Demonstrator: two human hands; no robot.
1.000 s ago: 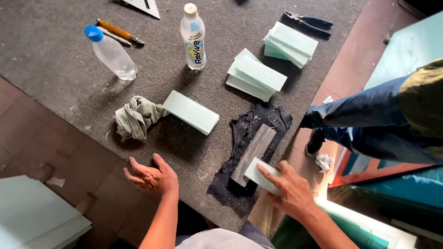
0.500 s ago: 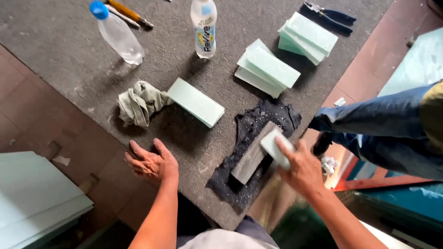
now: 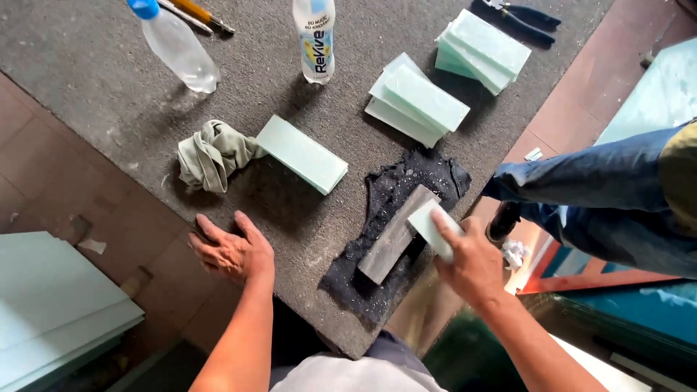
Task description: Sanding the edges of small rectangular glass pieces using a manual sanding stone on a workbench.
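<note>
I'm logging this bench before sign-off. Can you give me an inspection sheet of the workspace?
Surface: grey felt-covered table, dark wet patch under the grey stone block.
Job's things: pale green glass piece held against the block.
Clutter: crumpled rag, single glass piece, two glass stacks, two bottles, pliers.
Grippers: right hand grips the glass piece; left hand rests at the table edge.
Cables: nothing seen.
Surroundings: another person's leg, glass sheets.

Two plastic bottles (image 3: 314, 40), crumpled green rag (image 3: 210, 154), blue-handled pliers (image 3: 524, 14), stacked glass pieces (image 3: 417, 105).
</note>
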